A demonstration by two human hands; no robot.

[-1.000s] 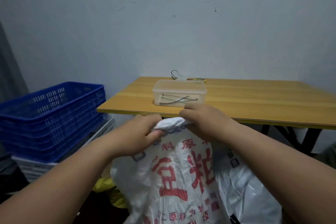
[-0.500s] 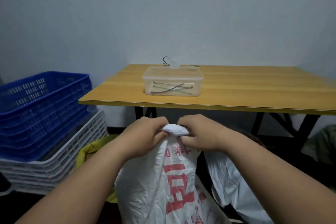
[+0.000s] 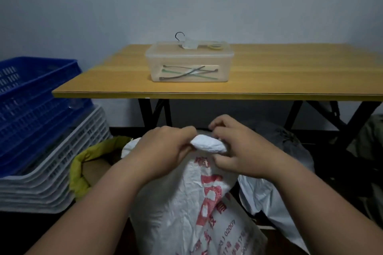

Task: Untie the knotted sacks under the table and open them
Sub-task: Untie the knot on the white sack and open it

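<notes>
A white woven sack [image 3: 182,209] with red print stands in front of the wooden table [image 3: 269,80]. Its top is twisted into a white knot [image 3: 208,145]. My left hand [image 3: 163,151] grips the left end of that knot with curled fingers. My right hand [image 3: 238,151] pinches the knot's right side, with thumb below and fingers above. A second white sack [image 3: 267,198] lies to the right, behind my right forearm. A grey sack [image 3: 284,136] sits further back under the table.
A clear lidded box [image 3: 189,64] with cable ties stands on the table. A blue crate [image 3: 31,105] rests on stacked white crates [image 3: 51,176] at the left. A yellow-green bag [image 3: 83,170] lies beside them. Black table legs [image 3: 153,112] cross behind the sacks.
The view has dropped lower, so the table now sits above my hands. Both hands stayed on the knot; my right fingers have shifted round its right end.
</notes>
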